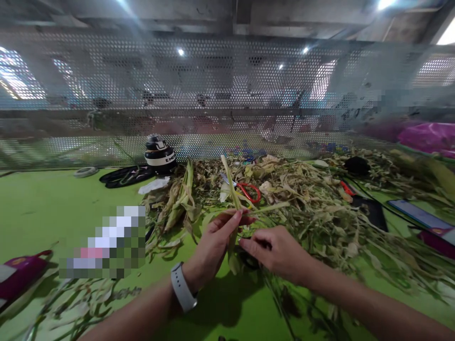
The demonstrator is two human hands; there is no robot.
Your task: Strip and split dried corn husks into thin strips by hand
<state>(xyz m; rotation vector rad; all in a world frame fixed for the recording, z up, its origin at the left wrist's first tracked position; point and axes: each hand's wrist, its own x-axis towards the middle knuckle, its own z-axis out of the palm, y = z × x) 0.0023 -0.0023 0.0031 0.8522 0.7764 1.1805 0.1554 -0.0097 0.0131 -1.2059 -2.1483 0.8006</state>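
My left hand (222, 232), with a pale watch strap (183, 287) at the wrist, pinches a pale green plant stalk (230, 182). The stalk points up and away, and leafy strips hang below the fingers. Close on the right, my right hand (275, 246) has its fingers curled together near the stalk's lower part. What its fingertips hold, if anything, is too small to make out. Beyond both hands, red-handled scissors (250, 191) lie on a heap of dry, withered leaves (302, 194). A bundle of leafy stalks (179, 201) rests left of the scissors.
A dark jar-like container (159, 154) stands at the back left beside a black round tray (124, 176). Phones lie on the green table (88, 199)'s right side, one blue-edged phone (423, 213) among them. A perforated metal screen (220, 94) rises behind.
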